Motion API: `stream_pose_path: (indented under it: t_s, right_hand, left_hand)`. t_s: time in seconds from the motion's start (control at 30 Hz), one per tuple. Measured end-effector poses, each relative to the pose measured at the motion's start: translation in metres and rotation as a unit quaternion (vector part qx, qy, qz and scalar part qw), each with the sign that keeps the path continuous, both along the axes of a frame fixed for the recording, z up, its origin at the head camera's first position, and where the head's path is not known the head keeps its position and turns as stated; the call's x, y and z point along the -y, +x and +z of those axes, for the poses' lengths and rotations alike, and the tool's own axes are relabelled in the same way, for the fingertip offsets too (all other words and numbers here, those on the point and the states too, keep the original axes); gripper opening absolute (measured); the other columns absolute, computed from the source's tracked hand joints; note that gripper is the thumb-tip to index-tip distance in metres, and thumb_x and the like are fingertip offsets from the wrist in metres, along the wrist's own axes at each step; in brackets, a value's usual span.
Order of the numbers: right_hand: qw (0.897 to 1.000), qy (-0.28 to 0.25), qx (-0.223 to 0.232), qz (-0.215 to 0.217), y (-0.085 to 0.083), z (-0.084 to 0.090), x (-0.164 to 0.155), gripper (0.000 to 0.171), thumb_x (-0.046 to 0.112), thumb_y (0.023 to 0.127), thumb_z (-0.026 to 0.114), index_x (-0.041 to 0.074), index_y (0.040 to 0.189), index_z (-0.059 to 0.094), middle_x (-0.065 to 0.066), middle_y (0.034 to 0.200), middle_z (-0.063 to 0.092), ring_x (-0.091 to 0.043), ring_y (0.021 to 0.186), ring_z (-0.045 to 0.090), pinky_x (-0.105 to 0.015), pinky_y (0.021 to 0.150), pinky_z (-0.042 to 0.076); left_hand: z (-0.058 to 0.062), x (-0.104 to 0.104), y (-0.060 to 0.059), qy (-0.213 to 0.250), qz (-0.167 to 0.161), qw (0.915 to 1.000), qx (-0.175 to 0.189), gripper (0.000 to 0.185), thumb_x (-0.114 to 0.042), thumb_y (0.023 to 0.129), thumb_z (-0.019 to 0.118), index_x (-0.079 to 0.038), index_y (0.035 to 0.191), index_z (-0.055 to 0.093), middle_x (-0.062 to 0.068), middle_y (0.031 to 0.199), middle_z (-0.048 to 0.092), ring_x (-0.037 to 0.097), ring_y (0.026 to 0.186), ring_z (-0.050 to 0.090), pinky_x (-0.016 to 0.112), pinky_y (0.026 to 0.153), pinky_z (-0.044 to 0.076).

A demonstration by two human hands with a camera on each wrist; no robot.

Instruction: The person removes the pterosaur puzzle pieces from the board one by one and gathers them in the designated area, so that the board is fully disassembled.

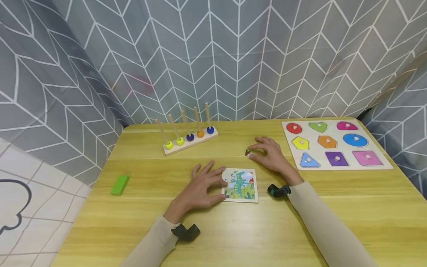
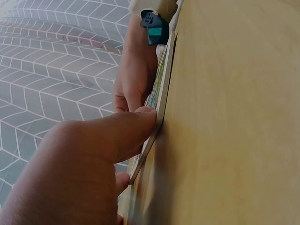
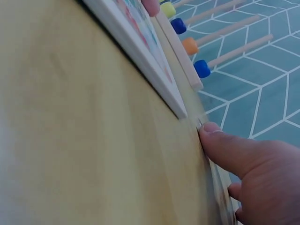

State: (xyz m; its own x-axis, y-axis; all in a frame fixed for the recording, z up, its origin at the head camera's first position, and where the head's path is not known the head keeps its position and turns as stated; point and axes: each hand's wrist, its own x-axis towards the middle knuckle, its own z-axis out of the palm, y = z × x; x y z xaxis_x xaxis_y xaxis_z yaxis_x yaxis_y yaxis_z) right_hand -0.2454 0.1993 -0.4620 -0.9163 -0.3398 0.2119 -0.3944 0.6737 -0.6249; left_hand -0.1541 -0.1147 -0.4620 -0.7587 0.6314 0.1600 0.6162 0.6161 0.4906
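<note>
Head view: left hand [image 1: 202, 188], fingers spread, is touching the puzzle [image 1: 241, 186] on the table [image 1: 263, 233] at its nine o'clock, seemingly steadying it; just past twelve, right hand [image 1: 271, 155] is pinching a piece [image 1: 247, 152], likely for control

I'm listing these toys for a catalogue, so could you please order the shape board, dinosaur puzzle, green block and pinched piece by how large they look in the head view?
1. Shape board
2. Dinosaur puzzle
3. Green block
4. Pinched piece, though the right hand may hide part of it
</note>
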Motion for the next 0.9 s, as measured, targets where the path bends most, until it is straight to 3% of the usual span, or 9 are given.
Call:
stream_pose_path:
  t_s: [0.43,0.9]
  right_hand:
    - [1.0,0.013,0.017,0.017,-0.031,0.003,0.004,0.03,0.024,0.093,0.075,0.011,0.121,0.074,-0.027,0.157,0.042,-0.052,0.151,0.022,-0.072,0.118,0.01]
    - [0.999,0.015,0.034,-0.012,-0.052,0.008,0.012,0.034,0.025,0.094,0.074,0.01,0.124,0.073,-0.026,0.159,0.038,-0.049,0.152,0.02,-0.069,0.119,0.008]
  left_hand:
    - [0.0,0.0,0.002,0.006,-0.002,0.9999,-0.01,0.031,-0.049,0.089,0.069,-0.033,0.115,0.072,-0.001,0.162,0.043,0.037,0.158,0.019,0.069,0.12,0.006]
    - [0.001,-0.001,0.001,-0.013,0.002,0.9999,-0.001,0.033,-0.051,0.09,0.067,-0.034,0.117,0.071,-0.006,0.163,0.04,0.034,0.159,0.017,0.066,0.122,0.005]
